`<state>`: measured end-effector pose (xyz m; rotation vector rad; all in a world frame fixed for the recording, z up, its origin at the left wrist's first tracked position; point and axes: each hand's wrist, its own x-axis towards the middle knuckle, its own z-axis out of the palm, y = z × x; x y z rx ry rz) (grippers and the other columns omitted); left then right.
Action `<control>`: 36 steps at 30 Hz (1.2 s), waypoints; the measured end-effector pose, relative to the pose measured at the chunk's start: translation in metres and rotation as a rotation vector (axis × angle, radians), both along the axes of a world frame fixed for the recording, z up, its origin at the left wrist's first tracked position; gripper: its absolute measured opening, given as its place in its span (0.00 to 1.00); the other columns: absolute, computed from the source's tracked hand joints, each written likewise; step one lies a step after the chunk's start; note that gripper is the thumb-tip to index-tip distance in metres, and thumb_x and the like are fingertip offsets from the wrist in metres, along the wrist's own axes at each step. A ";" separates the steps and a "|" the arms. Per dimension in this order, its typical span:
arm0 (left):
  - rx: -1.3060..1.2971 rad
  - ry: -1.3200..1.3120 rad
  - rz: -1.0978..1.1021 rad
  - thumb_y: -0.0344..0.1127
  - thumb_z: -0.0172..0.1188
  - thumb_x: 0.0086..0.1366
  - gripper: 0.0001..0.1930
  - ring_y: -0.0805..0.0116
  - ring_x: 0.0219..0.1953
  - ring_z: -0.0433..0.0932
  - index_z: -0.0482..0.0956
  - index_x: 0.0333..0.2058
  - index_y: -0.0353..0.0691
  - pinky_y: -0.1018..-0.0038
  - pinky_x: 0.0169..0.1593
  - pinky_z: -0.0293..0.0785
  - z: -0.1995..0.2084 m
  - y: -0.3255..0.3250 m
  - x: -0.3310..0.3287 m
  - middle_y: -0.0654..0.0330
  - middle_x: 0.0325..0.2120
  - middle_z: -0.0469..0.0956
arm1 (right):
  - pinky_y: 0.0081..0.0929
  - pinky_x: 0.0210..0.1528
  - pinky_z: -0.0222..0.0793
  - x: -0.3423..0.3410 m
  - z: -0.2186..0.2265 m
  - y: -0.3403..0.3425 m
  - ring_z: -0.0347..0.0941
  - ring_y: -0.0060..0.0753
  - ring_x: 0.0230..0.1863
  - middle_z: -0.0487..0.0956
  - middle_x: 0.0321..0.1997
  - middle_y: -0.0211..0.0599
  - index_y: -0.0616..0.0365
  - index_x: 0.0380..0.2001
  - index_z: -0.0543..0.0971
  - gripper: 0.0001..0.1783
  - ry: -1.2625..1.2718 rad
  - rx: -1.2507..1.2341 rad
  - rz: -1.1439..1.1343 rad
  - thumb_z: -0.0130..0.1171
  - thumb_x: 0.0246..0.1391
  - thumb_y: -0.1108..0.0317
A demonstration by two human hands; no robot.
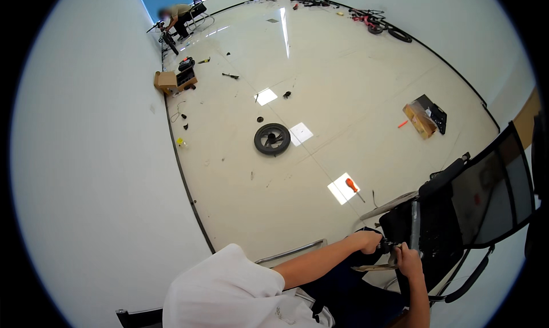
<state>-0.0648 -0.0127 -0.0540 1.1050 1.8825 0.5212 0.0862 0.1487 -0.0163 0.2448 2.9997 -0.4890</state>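
Left hand [369,240] wrapped round a small dark part [384,247], right hand [408,254] gripping the grey bar [414,224] to steady it.

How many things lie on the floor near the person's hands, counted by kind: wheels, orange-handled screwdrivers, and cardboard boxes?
Black wheels: 1, in the middle of the floor
Orange-handled screwdrivers: 1, on the floor near the chair
Cardboard boxes: 2, one by the left wall, one on the right
Total: 4
Both hands, left hand and right hand, grip a grey metal part.

Bright, floor glare, fisheye-warped edges
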 end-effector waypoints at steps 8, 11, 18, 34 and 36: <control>0.062 0.080 -0.038 0.29 0.55 0.48 0.13 0.48 0.45 0.79 0.82 0.33 0.33 0.60 0.50 0.75 -0.048 0.018 0.001 0.42 0.38 0.80 | 0.48 0.25 0.69 0.008 -0.038 0.027 0.75 0.57 0.23 0.75 0.19 0.53 0.62 0.44 0.72 0.19 0.027 0.016 -0.032 0.56 0.58 0.57; 0.069 0.011 0.001 0.29 0.57 0.47 0.17 0.47 0.48 0.77 0.80 0.39 0.32 0.61 0.52 0.74 -0.028 0.006 -0.006 0.40 0.41 0.78 | 0.48 0.27 0.68 -0.002 -0.023 0.010 0.74 0.56 0.26 0.75 0.22 0.51 0.59 0.35 0.69 0.15 0.079 -0.106 -0.042 0.52 0.61 0.56; -0.036 0.121 -0.063 0.28 0.51 0.53 0.22 0.46 0.49 0.76 0.73 0.49 0.32 0.57 0.52 0.72 0.004 0.001 -0.016 0.41 0.43 0.78 | 0.46 0.27 0.65 -0.008 -0.008 -0.007 0.73 0.56 0.27 0.75 0.21 0.51 0.59 0.31 0.67 0.16 0.080 -0.105 -0.118 0.50 0.63 0.57; -0.055 0.175 -0.108 0.27 0.51 0.54 0.18 0.44 0.45 0.77 0.71 0.45 0.31 0.57 0.49 0.74 0.009 0.000 -0.007 0.41 0.40 0.78 | 0.35 0.29 0.65 0.006 -0.007 -0.016 0.67 0.44 0.22 0.70 0.17 0.42 0.64 0.24 0.73 0.24 0.107 -0.606 -0.554 0.43 0.65 0.54; -0.050 0.170 -0.106 0.27 0.51 0.54 0.17 0.44 0.45 0.77 0.71 0.44 0.32 0.56 0.49 0.74 0.008 0.001 -0.009 0.42 0.39 0.79 | 0.28 0.21 0.61 0.007 0.009 -0.008 0.62 0.29 0.16 0.65 0.13 0.31 0.61 0.25 0.73 0.23 -0.059 -0.861 -0.664 0.43 0.66 0.54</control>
